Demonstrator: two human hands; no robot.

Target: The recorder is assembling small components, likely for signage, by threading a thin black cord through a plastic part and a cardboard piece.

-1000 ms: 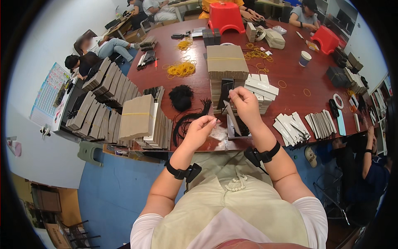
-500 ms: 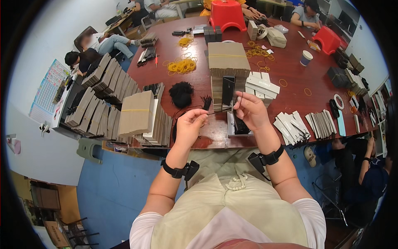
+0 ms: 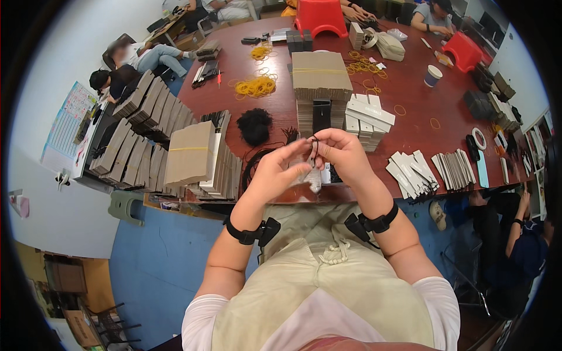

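Observation:
My right hand [image 3: 339, 152] pinches a thin black cord [image 3: 315, 141] between thumb and fingertips. Close beside it, my left hand [image 3: 276, 171] has its thumb spread away from its index finger, whose tip comes near the cord; motion blurs it slightly. A narrow pale strip [image 3: 315, 178], smeared by motion, hangs below the fingertips, and its link to the cord is unclear. Beyond the hands, a black rectangular piece [image 3: 321, 114] stands against a tall stack of brown card [image 3: 321, 73]. A bundle of black cords [image 3: 256, 162] lies left of my left hand.
Banded brown card stacks [image 3: 190, 153] crowd the left side. White tags [image 3: 413, 174] and a row of strips [image 3: 453, 171] lie right. Yellow rubber bands [image 3: 256, 86], a paper cup [image 3: 432, 76] and a red stool [image 3: 321, 17] are farther back. Other people sit around.
My hands have drawn together from a cord stretched between them. The left hand has moved right and its pinch has loosened; a pale strip now shows below the fingers.

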